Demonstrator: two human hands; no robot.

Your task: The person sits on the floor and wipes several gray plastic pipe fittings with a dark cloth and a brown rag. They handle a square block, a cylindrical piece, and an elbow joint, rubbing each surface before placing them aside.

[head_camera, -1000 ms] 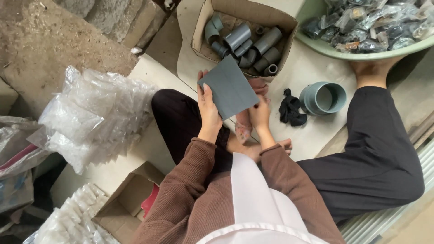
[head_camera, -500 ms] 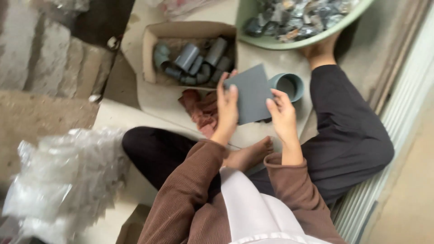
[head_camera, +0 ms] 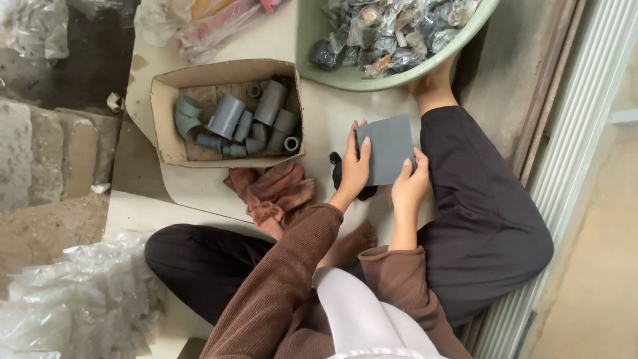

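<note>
I hold a flat grey square sheet (head_camera: 387, 147) in front of me with both hands. My left hand (head_camera: 353, 167) grips its left edge, fingers pressed against the face. My right hand (head_camera: 410, 185) grips its lower right corner. A small black thing (head_camera: 336, 174) lies on the floor just under my left hand, partly hidden by it. My legs in black trousers are folded on the floor, and my bare foot (head_camera: 352, 243) shows below my wrists.
An open cardboard box (head_camera: 166, 119) of grey pipe fittings (head_camera: 247, 121) sits to the left. A reddish rag (head_camera: 272, 193) lies below it. A green basin (head_camera: 345, 76) with bagged fittings stands at the top. Clear plastic bags (head_camera: 73, 292) are piled at lower left. A ribbed metal rail (head_camera: 571, 159) runs along the right.
The view has shifted, so the box and basin sit further left and up. The grey ring beside the sheet is gone from view. Both hands keep their hold on the sheet.
</note>
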